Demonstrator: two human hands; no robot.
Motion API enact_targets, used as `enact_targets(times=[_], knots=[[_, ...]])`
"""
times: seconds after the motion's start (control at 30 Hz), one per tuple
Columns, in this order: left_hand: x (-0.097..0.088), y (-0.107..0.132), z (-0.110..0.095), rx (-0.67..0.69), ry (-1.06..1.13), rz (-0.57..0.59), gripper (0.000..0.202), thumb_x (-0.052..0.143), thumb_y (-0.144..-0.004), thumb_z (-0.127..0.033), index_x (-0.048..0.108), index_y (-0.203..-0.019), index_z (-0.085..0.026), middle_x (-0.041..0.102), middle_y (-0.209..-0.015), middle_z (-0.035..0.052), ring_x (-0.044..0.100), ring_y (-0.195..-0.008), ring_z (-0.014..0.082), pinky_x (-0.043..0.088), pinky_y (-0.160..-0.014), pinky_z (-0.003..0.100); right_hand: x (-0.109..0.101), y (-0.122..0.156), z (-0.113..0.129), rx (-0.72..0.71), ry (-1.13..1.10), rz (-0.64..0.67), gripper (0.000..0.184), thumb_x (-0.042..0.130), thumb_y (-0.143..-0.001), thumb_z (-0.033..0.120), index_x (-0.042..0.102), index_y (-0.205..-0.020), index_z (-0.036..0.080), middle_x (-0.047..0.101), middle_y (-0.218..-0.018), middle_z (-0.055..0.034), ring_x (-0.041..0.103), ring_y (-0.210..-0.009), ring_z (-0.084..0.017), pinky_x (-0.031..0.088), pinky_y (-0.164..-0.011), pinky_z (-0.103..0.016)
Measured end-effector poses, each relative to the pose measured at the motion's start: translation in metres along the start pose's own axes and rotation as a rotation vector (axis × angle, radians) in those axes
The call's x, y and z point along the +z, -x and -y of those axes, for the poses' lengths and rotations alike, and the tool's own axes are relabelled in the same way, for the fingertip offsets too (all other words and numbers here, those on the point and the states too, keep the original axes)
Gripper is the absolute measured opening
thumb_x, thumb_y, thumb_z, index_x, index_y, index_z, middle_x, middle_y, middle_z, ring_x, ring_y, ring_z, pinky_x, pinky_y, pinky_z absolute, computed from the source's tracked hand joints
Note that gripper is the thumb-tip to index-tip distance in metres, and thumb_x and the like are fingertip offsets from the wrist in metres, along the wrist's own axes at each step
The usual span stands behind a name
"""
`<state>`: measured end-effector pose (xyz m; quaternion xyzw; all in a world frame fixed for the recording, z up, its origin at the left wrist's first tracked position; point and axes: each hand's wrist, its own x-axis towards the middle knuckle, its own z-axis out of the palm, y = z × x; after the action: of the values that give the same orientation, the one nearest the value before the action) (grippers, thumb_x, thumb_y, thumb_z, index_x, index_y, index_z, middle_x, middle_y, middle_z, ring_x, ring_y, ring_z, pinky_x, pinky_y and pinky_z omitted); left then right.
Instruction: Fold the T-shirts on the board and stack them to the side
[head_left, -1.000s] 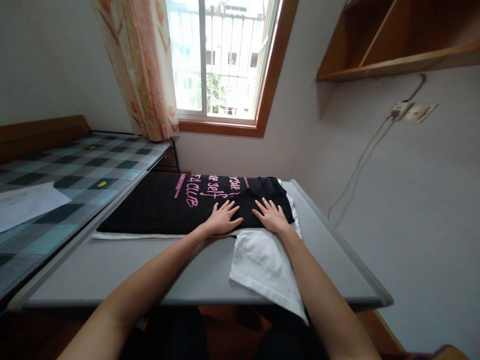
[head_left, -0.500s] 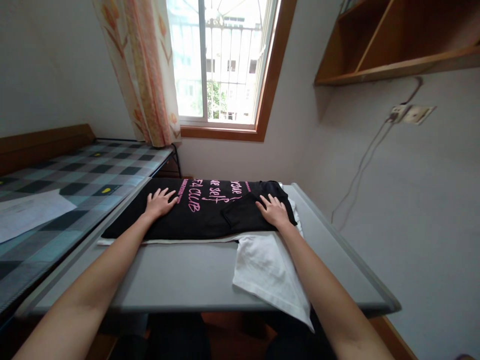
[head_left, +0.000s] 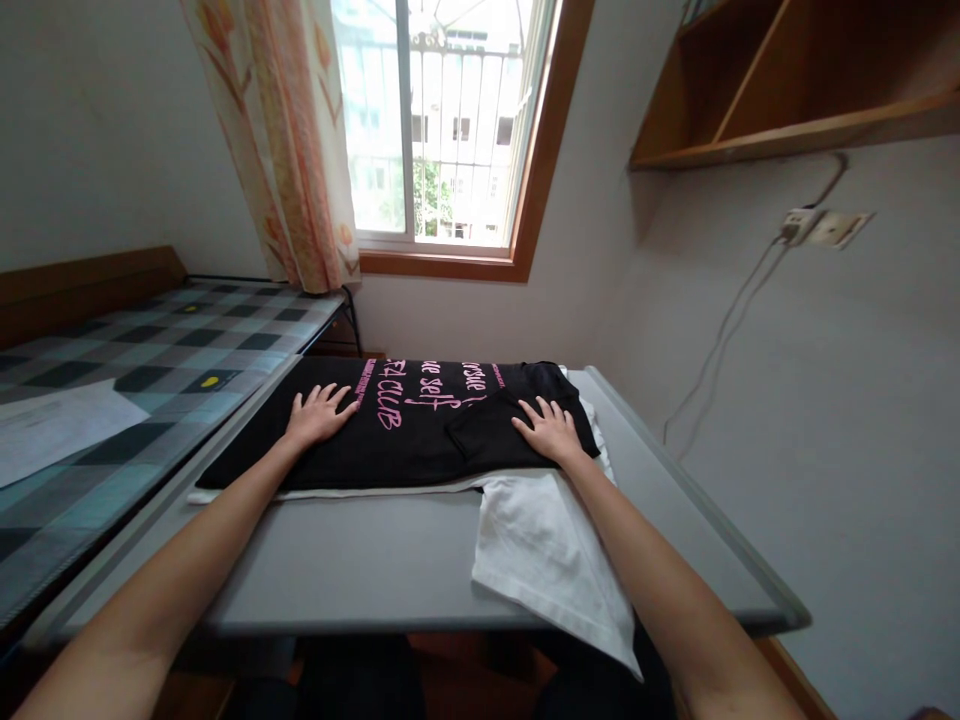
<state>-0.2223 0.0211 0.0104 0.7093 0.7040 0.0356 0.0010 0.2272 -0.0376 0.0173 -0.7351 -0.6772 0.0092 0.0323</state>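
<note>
A black T-shirt (head_left: 405, 455) with pink lettering lies on the grey table (head_left: 360, 570), its side folded in and a sleeve laid across it at the right. Beneath it is a white T-shirt; its sleeve (head_left: 551, 555) spreads toward me and droops over the table's front edge. My left hand (head_left: 318, 414) rests flat on the black cloth, left of the lettering, fingers spread. On the folded black sleeve at the right lies my right hand (head_left: 551, 430), also flat with fingers apart. Neither hand grips the fabric.
To the left stands a bed with a checked cover (head_left: 247, 330), papers (head_left: 67, 425) on it. A window (head_left: 450, 140) and a flowered curtain (head_left: 292, 150) are behind the table. A wooden shelf (head_left: 780, 130) and a socket with a cable (head_left: 799, 228) are on the right wall.
The black and white shirts have shifted slightly toward me on the table, the white sleeve hanging a little lower. Both hands stay flat on the black cloth in nearly the same places.
</note>
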Motion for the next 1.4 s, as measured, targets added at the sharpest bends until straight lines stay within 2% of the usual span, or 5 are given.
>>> enact_targets(times=[0.73,0.83,0.93,1.17,1.4], knots=[[-0.003,0.075,0.004,0.006,0.026,-0.073,0.065,0.032,-0.091,-0.059,0.042,-0.145,-0.025,0.035,-0.154,0.0089,0.024,-0.143,0.0345,0.019,-0.113,0.058,0.002,0.073,-0.005,-0.045,0.027,-0.094,0.062,0.035,-0.093,0.06,0.035,-0.149,0.032,0.032,-0.155,-0.0086,0.026,-0.141,-0.034,0.018,-0.113,-0.056],[-0.012,0.082,0.005,0.195,0.146,-0.189,0.053,0.043,-0.087,-0.056,0.064,-0.121,-0.021,0.054,-0.135,0.0115,0.043,-0.129,0.0319,0.034,-0.106,0.047,-0.012,0.08,-0.005,-0.18,-0.062,-0.219,0.055,0.045,-0.091,0.053,0.049,-0.139,0.025,0.045,-0.142,-0.0131,0.038,-0.132,-0.032,0.025,-0.11,-0.053],[-0.024,0.094,0.001,0.423,0.356,-0.083,0.042,0.048,-0.086,-0.056,0.069,-0.089,-0.02,0.066,-0.092,0.0057,0.061,-0.086,0.0201,0.048,-0.079,0.031,-0.031,0.092,-0.004,-0.481,-0.264,-0.13,0.035,0.058,-0.086,0.05,0.065,-0.108,0.023,0.058,-0.115,-0.0092,0.053,-0.109,-0.024,0.041,-0.098,-0.039],[-0.038,0.121,-0.048,0.608,0.588,0.253,0.04,0.06,-0.081,-0.055,0.062,-0.073,-0.017,0.056,-0.065,-0.0018,0.049,-0.06,0.0115,0.037,-0.056,0.023,-0.052,0.112,0.004,-0.753,-0.415,0.131,0.026,0.077,-0.071,0.04,0.065,-0.084,0.021,0.058,-0.095,-0.0027,0.054,-0.089,-0.018,0.045,-0.081,-0.031],[-0.057,0.145,-0.101,0.801,0.458,0.244,0.032,0.063,-0.079,-0.051,0.062,-0.084,-0.019,0.06,-0.08,0.0004,0.055,-0.07,0.0143,0.041,-0.063,0.024,-0.058,0.104,0.011,-0.737,-0.463,0.059,0.012,0.06,-0.086,0.029,0.066,-0.082,0.019,0.062,-0.085,-0.0027,0.057,-0.076,-0.015,0.043,-0.071,-0.028]])
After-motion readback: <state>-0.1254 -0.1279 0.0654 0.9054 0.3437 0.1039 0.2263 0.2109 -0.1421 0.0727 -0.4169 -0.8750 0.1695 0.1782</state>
